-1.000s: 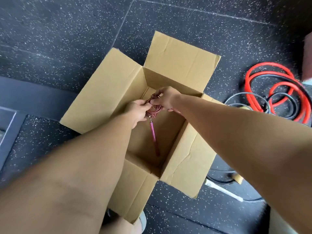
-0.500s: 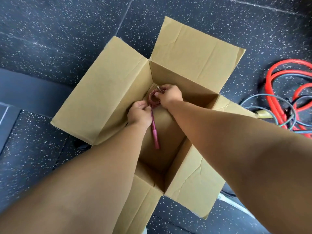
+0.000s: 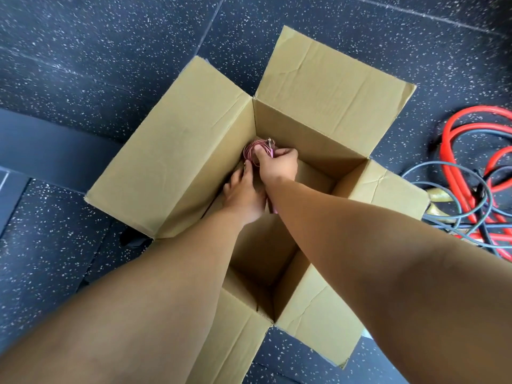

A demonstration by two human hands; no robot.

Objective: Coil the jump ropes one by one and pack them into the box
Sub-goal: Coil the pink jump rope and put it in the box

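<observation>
Bright, even light falls on the cardboard box [image 3: 177, 151] flaps; its inside lies in soft shadow, dimming the pink jump rope [image 3: 250, 152]. The near forearms [image 3: 388, 273] look soft and wide-angle stretched; floor [image 3: 83, 65] lines bend at the edges.

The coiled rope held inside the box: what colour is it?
Pink. The coiled rope shows in the head view, gripped by the right hand.

Box [image 3: 177, 162] is showing plain tan; floor [image 3: 83, 51] is showing black with white speckles. Coiled rope [image 3: 249, 152] is showing pink. Beside it, red rope [image 3: 450, 167] and grey rope [image 3: 435, 162] are tangling.
</observation>
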